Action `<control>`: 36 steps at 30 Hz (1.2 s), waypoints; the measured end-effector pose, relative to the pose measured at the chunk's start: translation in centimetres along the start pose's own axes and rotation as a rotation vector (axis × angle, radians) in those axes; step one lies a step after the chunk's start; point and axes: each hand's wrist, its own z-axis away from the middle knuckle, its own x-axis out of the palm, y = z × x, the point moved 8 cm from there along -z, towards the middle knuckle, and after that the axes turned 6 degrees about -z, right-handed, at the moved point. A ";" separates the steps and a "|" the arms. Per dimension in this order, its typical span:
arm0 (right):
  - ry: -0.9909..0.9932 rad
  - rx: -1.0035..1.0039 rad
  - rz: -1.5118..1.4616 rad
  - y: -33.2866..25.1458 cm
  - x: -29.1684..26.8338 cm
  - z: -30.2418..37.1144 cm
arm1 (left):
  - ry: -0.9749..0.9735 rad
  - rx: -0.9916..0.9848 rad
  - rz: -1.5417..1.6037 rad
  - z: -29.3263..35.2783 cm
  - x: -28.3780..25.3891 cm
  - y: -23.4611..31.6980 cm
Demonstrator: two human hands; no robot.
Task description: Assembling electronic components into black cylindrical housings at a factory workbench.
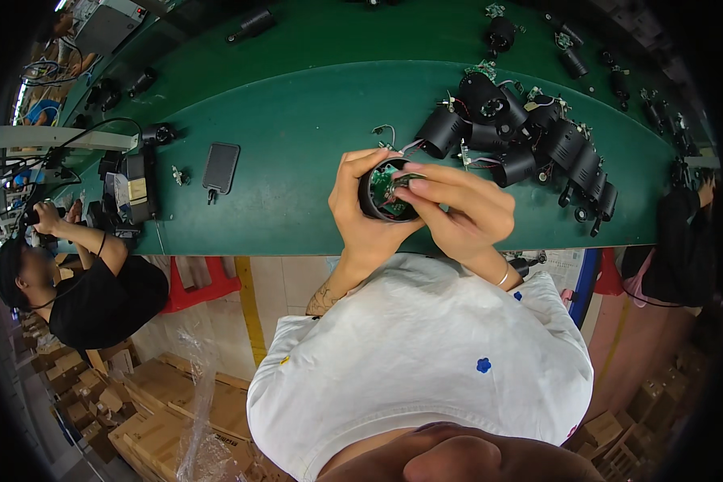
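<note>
My left hand (352, 209) is wrapped round a black cylindrical housing (366, 202), its open end facing up toward me. Inside the housing a green circuit board (382, 178) shows, with small parts on it. My right hand (467, 207) reaches over the rim from the right, its thumb and fingers pinched together at the opening. A small dark piece shows at those fingertips, too covered to name. Just beyond my left fingers, a small board with a wire (386, 132) lies on the green bench (297, 145).
Right of my hands lies a pile of black cylindrical housings (574, 149) with wires and boards. A dark flat rectangular device (220, 169) rests to the left. One co-worker (96, 281) sits at the left, another (675, 241) at the right. Cardboard boxes (169, 418) stand behind on the floor.
</note>
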 end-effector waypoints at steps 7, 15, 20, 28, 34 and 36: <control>-0.179 0.145 -0.244 1.1 2.0 -2.2 | 0.040 0.097 0.130 -0.1 -0.4 0.5; -0.176 0.320 -0.216 1.6 2.2 -1.8 | 0.088 0.027 0.191 0.4 0.0 0.5; -0.179 0.364 -0.110 1.5 1.7 -1.9 | 0.132 -0.009 0.107 0.7 0.1 0.7; -0.241 0.442 -0.087 1.9 1.8 -1.7 | 0.198 0.043 0.080 1.3 0.2 0.6; -0.257 0.514 -0.109 2.2 2.0 -1.7 | 0.200 0.122 0.005 1.0 0.1 0.8; -0.242 0.562 -0.151 2.4 2.0 -1.5 | 0.205 0.183 -0.037 1.0 0.1 0.8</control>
